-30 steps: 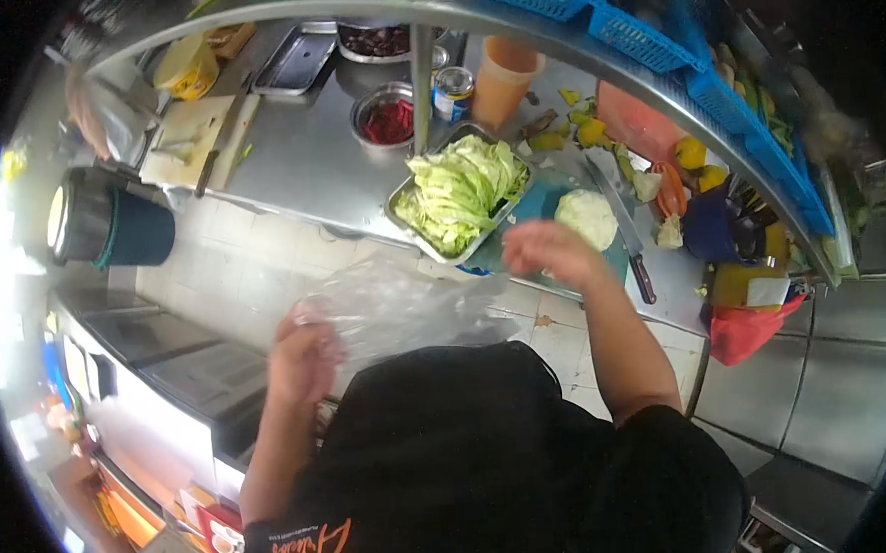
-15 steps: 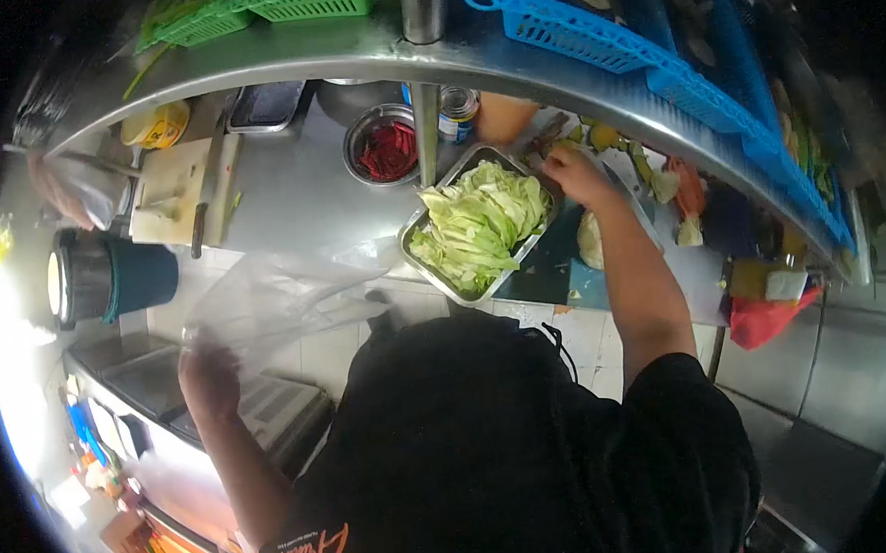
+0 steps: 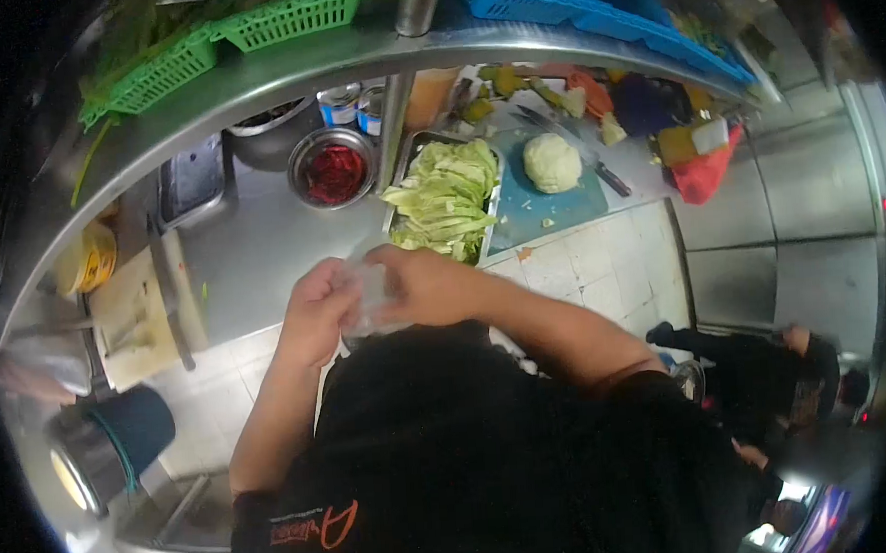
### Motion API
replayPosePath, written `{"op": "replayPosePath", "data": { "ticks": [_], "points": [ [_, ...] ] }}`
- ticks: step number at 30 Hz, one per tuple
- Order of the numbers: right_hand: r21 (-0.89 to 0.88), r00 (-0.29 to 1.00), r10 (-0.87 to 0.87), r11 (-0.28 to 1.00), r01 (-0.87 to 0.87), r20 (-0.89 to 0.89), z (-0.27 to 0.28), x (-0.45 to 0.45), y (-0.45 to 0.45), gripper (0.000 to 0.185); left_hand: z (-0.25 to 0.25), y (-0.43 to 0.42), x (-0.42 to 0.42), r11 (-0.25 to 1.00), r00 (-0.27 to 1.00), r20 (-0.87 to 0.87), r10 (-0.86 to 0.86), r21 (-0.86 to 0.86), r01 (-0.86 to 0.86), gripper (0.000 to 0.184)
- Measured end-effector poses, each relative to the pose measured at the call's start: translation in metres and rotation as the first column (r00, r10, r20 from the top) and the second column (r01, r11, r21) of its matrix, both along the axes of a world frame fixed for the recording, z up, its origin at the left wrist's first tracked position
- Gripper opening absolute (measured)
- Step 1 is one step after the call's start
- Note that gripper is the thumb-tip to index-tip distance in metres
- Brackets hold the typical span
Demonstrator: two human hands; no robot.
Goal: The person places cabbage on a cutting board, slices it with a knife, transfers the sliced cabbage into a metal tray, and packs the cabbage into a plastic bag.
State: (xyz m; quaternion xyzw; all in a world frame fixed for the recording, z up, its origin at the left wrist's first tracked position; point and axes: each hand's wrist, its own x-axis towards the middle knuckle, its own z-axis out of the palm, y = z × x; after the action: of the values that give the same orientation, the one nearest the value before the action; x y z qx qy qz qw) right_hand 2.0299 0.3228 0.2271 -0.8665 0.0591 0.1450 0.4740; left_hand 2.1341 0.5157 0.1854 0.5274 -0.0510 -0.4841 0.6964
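Note:
My left hand and my right hand are close together in front of my body. A clear plastic bag, bunched up, is gripped between them. Just beyond the right hand stands a metal tray heaped with cut green cabbage leaves. To its right a pale cabbage head rests on a blue-green cutting board. A knife lies along the board's right side. Motion blurs the fingers of both hands somewhat.
Left of the tray is a metal bowl of red peppers. A pale board with a knife lies farther left. A shelf edge with green and blue baskets overhangs the counter. Another person is at the right.
My right hand has left the counter beside the tray and joined my left hand. The spread-out plastic bag is now gathered between both hands. My view has shifted toward the right.

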Motion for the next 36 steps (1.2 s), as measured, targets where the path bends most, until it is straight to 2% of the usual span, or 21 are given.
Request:
{"op": "replayPosePath", "data": {
  "ticks": [2, 3, 5, 7, 8, 9, 10, 11, 13, 14, 15, 17, 18, 21, 24, 26, 28, 30, 31, 34, 36],
  "points": [
    [-0.100, 0.968, -0.240, 0.964, 0.247, 0.075, -0.032, 0.003, -0.001, 0.048, 0.011, 0.007, 0.016, 0.980, 0.912, -0.370, -0.177, -0.155, 0.128, 0.007],
    [-0.136, 0.932, -0.343, 0.924, 0.357, 0.114, -0.035, 0.006, -0.002, 0.046, 0.003, 0.016, 0.022, 0.961, 0.890, -0.399, -0.222, -0.244, 0.130, 0.008],
    [-0.152, 0.887, -0.457, 0.874, 0.461, 0.059, -0.019, -0.014, -0.026, 0.036, -0.003, 0.033, 0.022, 0.955, 0.870, -0.394, -0.296, -0.158, 0.253, 0.010],
    [-0.118, 0.979, -0.201, 0.973, 0.198, -0.022, -0.016, -0.047, -0.050, 0.036, -0.029, 0.057, 0.020, 0.903, 0.796, -0.431, -0.426, -0.153, 0.400, 0.011],
    [-0.111, 0.990, -0.040, 0.994, 0.026, -0.134, -0.016, -0.068, -0.068, 0.044, -0.026, 0.064, 0.021, 0.901, 0.813, -0.394, -0.429, -0.132, 0.412, 0.011],
    [0.018, 0.960, -0.107, 0.993, 0.115, -0.257, -0.027, -0.088, -0.092, 0.048, -0.021, 0.067, 0.022, 0.899, 0.829, -0.353, -0.434, -0.112, 0.423, 0.010],
    [0.074, 0.834, -0.344, 0.908, 0.413, -0.432, -0.030, -0.102, -0.105, 0.049, -0.019, 0.070, 0.023, 0.898, 0.844, -0.311, -0.437, -0.096, 0.430, 0.010],
    [0.016, 0.642, -0.587, 0.732, 0.681, -0.493, -0.037, -0.108, -0.104, 0.043, -0.017, 0.074, 0.026, 0.923, 0.893, -0.240, -0.380, -0.033, 0.384, 0.008],
    [0.182, 0.442, -0.735, 0.411, 0.893, -0.515, -0.072, -0.106, -0.094, 0.039, -0.015, 0.080, 0.033, 0.963, 0.938, -0.222, -0.264, -0.008, 0.269, 0.009],
    [0.256, 0.331, -0.775, 0.224, 0.941, -0.538, -0.096, -0.103, -0.090, 0.037, -0.013, 0.082, 0.034, 0.979, 0.957, -0.210, -0.201, 0.001, 0.206, 0.009],
    [0.355, 0.390, -0.754, 0.221, 0.909, -0.529, -0.126, -0.100, -0.083, 0.034, -0.007, 0.081, 0.034, 0.983, 0.965, -0.196, -0.176, 0.010, 0.181, 0.009],
    [0.148, 0.595, -0.796, 0.578, 0.802, -0.116, -0.216, -0.108, -0.091, 0.032, 0.008, 0.082, 0.032, 0.991, 0.979, -0.163, -0.121, 0.033, 0.128, 0.009],
    [0.107, 0.335, -0.892, 0.318, 0.942, -0.303, -0.184, -0.087, -0.074, 0.030, 0.012, 0.083, 0.033, 0.992, 0.981, -0.152, -0.120, 0.021, 0.125, 0.009],
    [0.476, 0.144, -0.969, 0.032, 0.879, -0.201, -0.147, -0.083, -0.069, 0.022, 0.025, 0.085, 0.037, 0.995, 0.990, -0.105, -0.096, 0.012, 0.097, 0.010],
    [0.541, 0.275, -0.948, 0.150, 0.828, -0.157, -0.168, -0.107, -0.101, 0.015, 0.037, 0.077, 0.035, 1.000, 0.997, -0.075, -0.020, 0.001, 0.020, 0.012],
    [0.441, 0.336, -0.930, 0.241, 0.864, -0.149, -0.176, -0.128, -0.122, 0.013, 0.037, 0.072, 0.035, 0.998, 0.995, -0.100, 0.007, -0.055, -0.013, 0.013],
    [0.417, 0.381, -0.913, 0.293, 0.860, -0.145, -0.169, -0.141, -0.135, 0.012, 0.044, 0.057, 0.028, 0.999, 0.999, 0.004, 0.045, -0.014, -0.045, 0.014],
    [0.478, 0.405, -0.903, 0.294, 0.828, -0.146, -0.134, -0.149, -0.144, 0.015, 0.049, 0.037, 0.022, 0.997, 0.993, 0.094, 0.070, 0.036, -0.074, 0.016],
    [0.499, 0.382, -0.901, 0.240, 0.833, -0.205, -0.132, -0.156, -0.157, 0.014, 0.050, 0.025, 0.021, 0.994, 0.988, 0.133, 0.076, 0.065, -0.085, 0.018],
    [0.504, 0.502, -0.854, 0.376, 0.777, -0.138, -0.102, -0.177, -0.200, 0.016, 0.067, -0.024, 0.009, 0.988, 0.968, 0.226, 0.114, 0.079, -0.134, 0.025],
    [0.511, 0.513, -0.852, 0.394, 0.764, -0.110, -0.086, -0.188, -0.225, 0.015, 0.071, -0.063, -0.003, 0.987, 0.938, 0.324, 0.125, 0.056, -0.151, 0.030]
  ]
}}
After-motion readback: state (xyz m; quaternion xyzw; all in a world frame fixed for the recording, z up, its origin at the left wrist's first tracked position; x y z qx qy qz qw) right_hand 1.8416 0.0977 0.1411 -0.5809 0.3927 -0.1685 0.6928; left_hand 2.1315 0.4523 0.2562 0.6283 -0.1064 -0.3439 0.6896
